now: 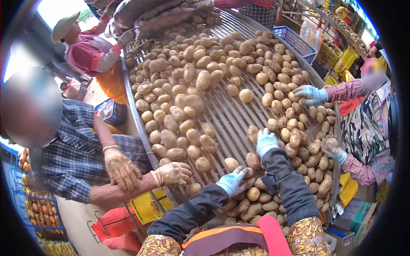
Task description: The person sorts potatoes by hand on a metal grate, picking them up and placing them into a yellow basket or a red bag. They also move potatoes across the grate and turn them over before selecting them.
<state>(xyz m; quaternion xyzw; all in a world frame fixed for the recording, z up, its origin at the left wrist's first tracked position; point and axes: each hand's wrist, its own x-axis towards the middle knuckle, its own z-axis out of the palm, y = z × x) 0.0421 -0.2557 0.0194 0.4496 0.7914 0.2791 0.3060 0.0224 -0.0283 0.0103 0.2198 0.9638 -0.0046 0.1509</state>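
Note:
Potatoes (207, 144) lie spread over a slatted metal sorting table (237, 121). My left hand (231, 182), in a light blue and white glove, rests low among them at the near end, its fingers stretched to the right. Just above its fingers is a pale potato (231, 164), and others touch its right side. My right hand (266, 142), gloved alike, reaches further up the slats with fingers apart. A brownish potato (253, 134) lies beside its fingertips on the left, and a pile (294, 138) lies on its right. Neither hand lifts a potato.
At left, a person in a plaid shirt (74, 149) leans on the table's edge. Across on the right, a co-worker's gloved hands (311, 94) touch potatoes. Further up stands a person in pink (87, 55). A blue crate (294, 40) sits beyond the right rail.

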